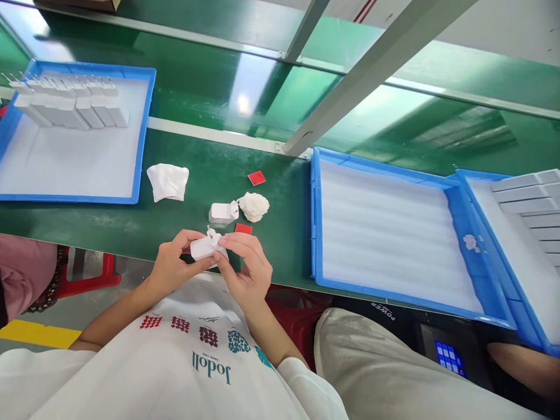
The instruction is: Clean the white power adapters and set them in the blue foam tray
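Both of my hands are at the near edge of the green table, around a white power adapter (pixel 203 248) with its plug end facing up. My left hand (pixel 172 261) grips the adapter's left end between thumb and fingers. At the other end, my right hand (pixel 247 265) pinches it, with the fingertips by the plug end. Just beyond lies a second white adapter (pixel 223 212), touching or very near a crumpled off-white lump (pixel 254 207). One red square (pixel 244 228) lies close to my right fingers, another red square (pixel 256 178) farther back.
A folded white cloth (pixel 168 182) lies left of centre. The left blue tray (pixel 146 134) bears several adapters (pixel 90 105) with prongs up. To the right stand a sheet-lined blue tray (pixel 315 216) and another blue tray (pixel 520 300) with white blocks. A metal post (pixel 350 87) rises behind.
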A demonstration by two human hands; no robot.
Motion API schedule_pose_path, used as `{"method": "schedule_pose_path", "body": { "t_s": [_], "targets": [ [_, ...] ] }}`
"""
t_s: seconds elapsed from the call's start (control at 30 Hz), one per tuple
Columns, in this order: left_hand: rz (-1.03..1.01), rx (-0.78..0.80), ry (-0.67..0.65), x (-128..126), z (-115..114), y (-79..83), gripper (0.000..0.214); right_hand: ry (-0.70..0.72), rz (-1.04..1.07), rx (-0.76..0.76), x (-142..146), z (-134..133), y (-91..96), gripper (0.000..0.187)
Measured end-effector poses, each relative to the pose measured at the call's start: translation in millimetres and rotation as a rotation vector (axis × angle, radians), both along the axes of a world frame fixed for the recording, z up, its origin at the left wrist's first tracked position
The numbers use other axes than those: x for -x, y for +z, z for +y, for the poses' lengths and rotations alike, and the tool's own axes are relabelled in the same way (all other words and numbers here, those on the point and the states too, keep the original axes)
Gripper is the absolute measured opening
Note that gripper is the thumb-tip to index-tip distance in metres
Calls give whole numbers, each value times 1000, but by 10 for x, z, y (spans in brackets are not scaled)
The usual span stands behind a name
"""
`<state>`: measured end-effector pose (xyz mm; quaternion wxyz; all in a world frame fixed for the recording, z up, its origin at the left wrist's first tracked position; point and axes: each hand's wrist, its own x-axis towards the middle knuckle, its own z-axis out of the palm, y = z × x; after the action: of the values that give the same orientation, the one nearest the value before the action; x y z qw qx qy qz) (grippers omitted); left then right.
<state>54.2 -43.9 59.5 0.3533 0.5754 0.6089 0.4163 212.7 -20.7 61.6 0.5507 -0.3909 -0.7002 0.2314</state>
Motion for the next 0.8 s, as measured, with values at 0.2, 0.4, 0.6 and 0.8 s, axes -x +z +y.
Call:
{"method": "schedule_pose_path", "body": {
  "t_s": [0.2,0.4,0.6,0.8],
  "targets": [
    [178,-110,64,-53,-3,100,27,-48,42,-61,23,23,-21,24],
    [414,-278,122,-56,-36,145,28,-42,74,-161,30,29,-58,20],
    [495,-405,134,-50,-18,130,28,-30,31,-129,-11,35,-31,19],
    [514,-323,112,-29,-26,154,31,-80,-12,-183,-15,31,-46,21]
  ]
}}
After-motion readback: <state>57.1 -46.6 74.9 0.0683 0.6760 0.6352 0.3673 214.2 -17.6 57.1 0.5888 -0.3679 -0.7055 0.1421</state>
